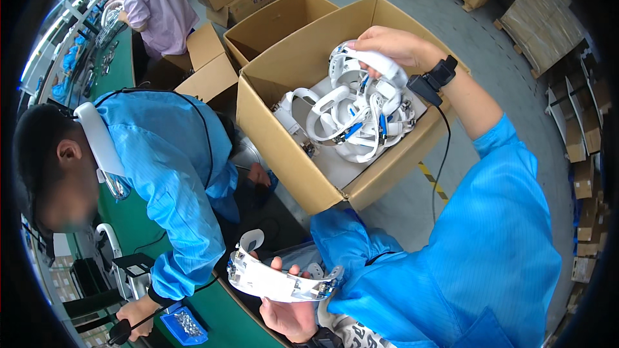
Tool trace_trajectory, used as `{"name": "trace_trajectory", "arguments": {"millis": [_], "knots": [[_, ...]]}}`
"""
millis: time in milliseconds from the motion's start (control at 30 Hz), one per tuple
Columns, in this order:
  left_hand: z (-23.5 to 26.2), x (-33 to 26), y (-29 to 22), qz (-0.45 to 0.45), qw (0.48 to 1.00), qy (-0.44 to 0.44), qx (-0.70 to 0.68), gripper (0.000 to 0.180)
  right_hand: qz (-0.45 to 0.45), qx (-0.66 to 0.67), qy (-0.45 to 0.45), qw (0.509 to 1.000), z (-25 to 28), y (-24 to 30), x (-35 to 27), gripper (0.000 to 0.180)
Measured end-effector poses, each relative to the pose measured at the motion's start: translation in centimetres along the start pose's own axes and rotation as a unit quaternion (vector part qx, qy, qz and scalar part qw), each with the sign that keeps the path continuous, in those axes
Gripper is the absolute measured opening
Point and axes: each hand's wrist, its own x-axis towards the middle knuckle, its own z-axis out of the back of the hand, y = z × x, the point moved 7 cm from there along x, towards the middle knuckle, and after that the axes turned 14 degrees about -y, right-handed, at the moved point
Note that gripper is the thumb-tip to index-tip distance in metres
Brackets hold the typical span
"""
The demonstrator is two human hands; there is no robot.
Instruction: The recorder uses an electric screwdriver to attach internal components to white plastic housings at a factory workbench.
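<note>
My right hand (393, 48) reaches over an open cardboard box (284, 148) and grips a white curved plastic band (380, 64) at the top of a pile. Several similar white bands with blue bits (342, 122) lie tangled inside the box. Low in the view, my left hand (290, 312) holds another white curved band (277, 281) from underneath; small circuit boards show at both of its ends. Both my arms are in blue sleeves, and a black strap with a cable sits on my right wrist.
A co-worker in a blue coat (174, 174) sits close on my left, holding a tool over the green bench (232, 322) beside a blue tray of screws (184, 325). Another person in pink (158, 9) works farther back. Empty cartons (277, 22) and stacked pallets (541, 19) stand on the grey floor.
</note>
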Motion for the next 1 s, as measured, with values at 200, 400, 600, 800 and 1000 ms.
{"name": "trace_trajectory", "arguments": {"millis": [200,400,600,800,1000], "knots": [[-0.5,-0.2,0.3,0.006,1.0,0.003,-0.005,0.091,-0.025,0.201,0.063,0.977,-3.0,0.5,-0.9,0.032],[-0.5,-0.4,0.2,0.002,1.0,-0.003,0.0,0.091,0.011,0.186,0.14,0.972,-4.9,1.6,-3.7,0.03],[0.0,-0.1,0.2,0.008,1.0,0.011,0.017,0.082,0.106,-0.056,0.09,0.989,-2.5,2.2,-5.0,0.037],[1.0,0.3,0.5,0.0,1.0,0.001,0.026,0.079,0.078,-0.068,-0.019,0.994,0.6,3.4,-5.5,0.029],[2.0,0.6,0.7,-0.005,0.999,-0.004,0.044,0.078,0.069,-0.117,-0.033,0.99,2.4,1.0,-4.7,0.026]]}}
